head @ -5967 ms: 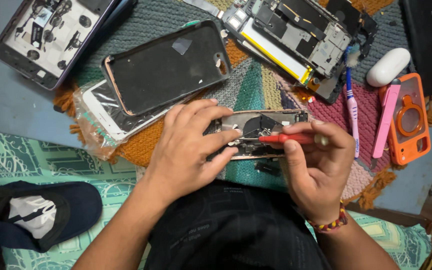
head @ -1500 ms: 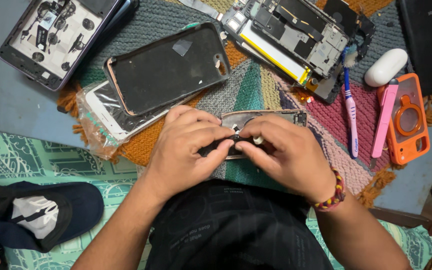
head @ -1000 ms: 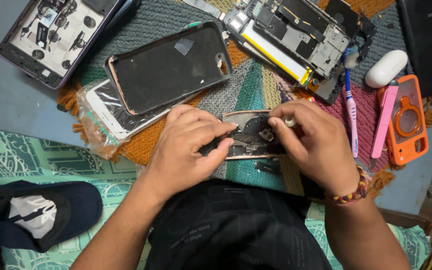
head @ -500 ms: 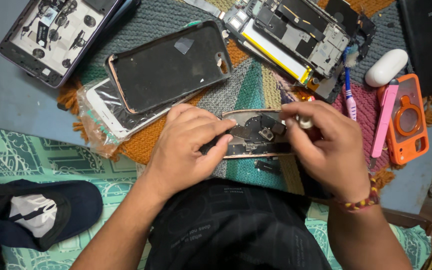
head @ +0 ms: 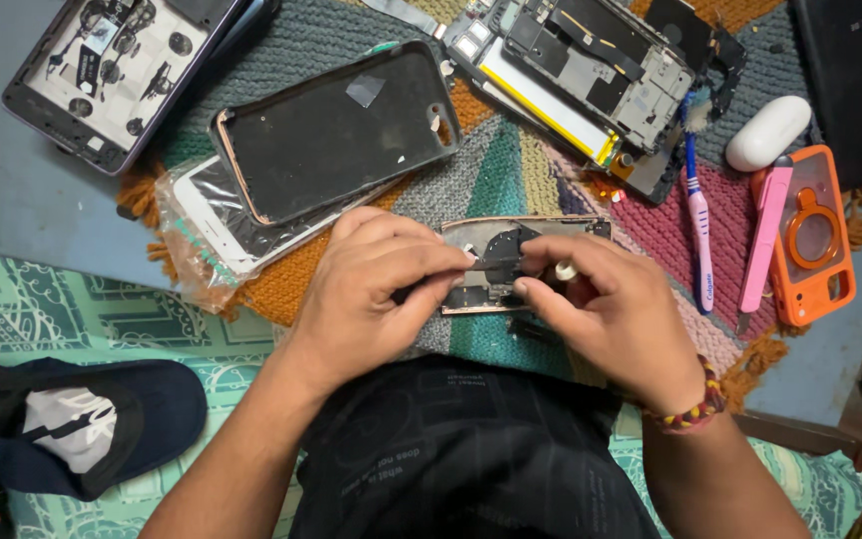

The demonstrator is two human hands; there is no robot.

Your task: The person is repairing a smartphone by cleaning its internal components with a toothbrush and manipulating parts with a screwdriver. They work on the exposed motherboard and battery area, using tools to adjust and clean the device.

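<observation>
both grips pinch the opened phone frame [head: 511, 268]: left hand [head: 376, 289] at its left end, right hand [head: 616, 314] over its right end, fingers pressed on a small pale part [head: 565, 270]. long axis runs left-right between them.

Colours on the knitted mat around the two hands

Between the left hand [head: 376, 289] and right hand [head: 611, 309] sits an opened phone frame [head: 511, 262] with a rose-gold rim and black-and-silver insides. Under both hands lies a knitted mat [head: 511, 180] in wedges of grey, teal, orange, pink and maroon, with an orange fringe. Beyond the left hand, a black phone back [head: 336, 130] edged in copper overlaps a white phone in clear plastic [head: 207, 225]. Beyond the right hand lie a pink-and-blue toothbrush [head: 698, 215], a pink tool [head: 762, 235], an orange phone case [head: 815, 235] and a white earbud case [head: 768, 132]. The right wrist wears a maroon-and-yellow beaded bracelet [head: 695, 404]. Near the left forearm lies a navy cap [head: 82, 424] on green patterned cloth [head: 12, 299].
</observation>
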